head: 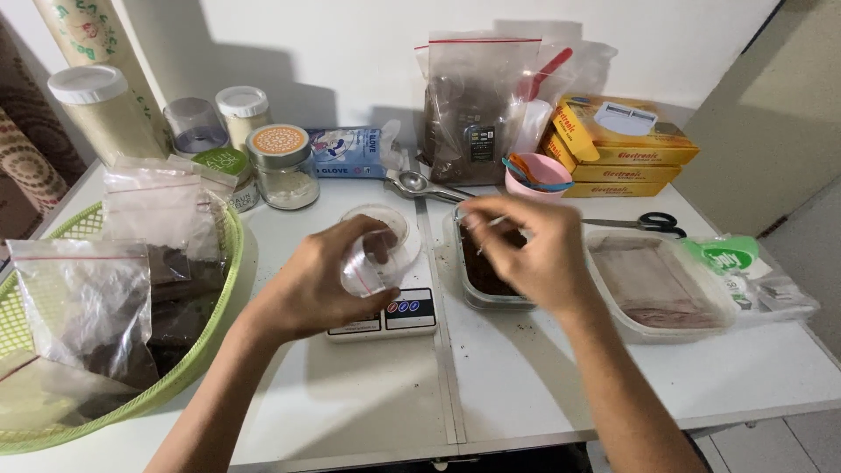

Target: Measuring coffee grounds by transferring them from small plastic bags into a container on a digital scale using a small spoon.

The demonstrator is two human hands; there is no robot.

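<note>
My left hand [320,280] holds a small clear plastic cup [370,261], tilted, just above a white digital kitchen scale [390,314]. A clear round lid or dish [377,219] lies on the scale behind the cup. My right hand [530,250] hovers over a clear rectangular container of dark brown powder [477,271], fingers pinched on a thin pale utensil handle [492,223]; its working end is hidden.
A green basket [229,263] of bagged brown powder sits at left. Jars [282,166], a large powder bag [473,105], yellow boxes [622,140], a pink cup [539,175], scissors [648,223] and a lidded container [657,285] ring the white table [526,385].
</note>
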